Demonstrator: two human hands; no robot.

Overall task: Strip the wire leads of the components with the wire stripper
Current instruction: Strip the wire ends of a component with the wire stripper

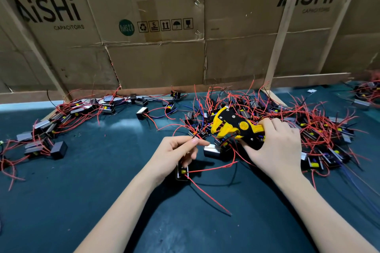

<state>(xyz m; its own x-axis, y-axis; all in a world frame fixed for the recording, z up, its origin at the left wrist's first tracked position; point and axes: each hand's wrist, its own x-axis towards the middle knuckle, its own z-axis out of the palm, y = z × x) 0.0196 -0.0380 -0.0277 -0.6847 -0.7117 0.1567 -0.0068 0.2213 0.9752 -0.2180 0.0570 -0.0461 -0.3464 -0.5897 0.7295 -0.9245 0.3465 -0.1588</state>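
So going left to right: there's a loose spread of components (51,127) along the left and back edge of the green mat (102,201), maybe a dozen or more, too tangled in red wire to count properly.

Then your left hand (174,156), which has a component (182,171) tucked under its curled lower fingers while thumb and forefinger pinch one red lead (195,136) up near its end. Two more red leads trail off that same part toward you.

One silver-cased component (211,150) sits just between your hands.

Your right hand (275,148) is wrapped around the handles of the wire stripper (234,125), just the one tool, yellow and black, jaws standing apart and pointing at that pinched lead.

Behind and right of it is the big pile (308,123), dozens easily.

Looks to me like you're mid-feed: lead lined up, not in the jaws yet. Next you'd want the tip seated squarely in the jaws before you squeeze.
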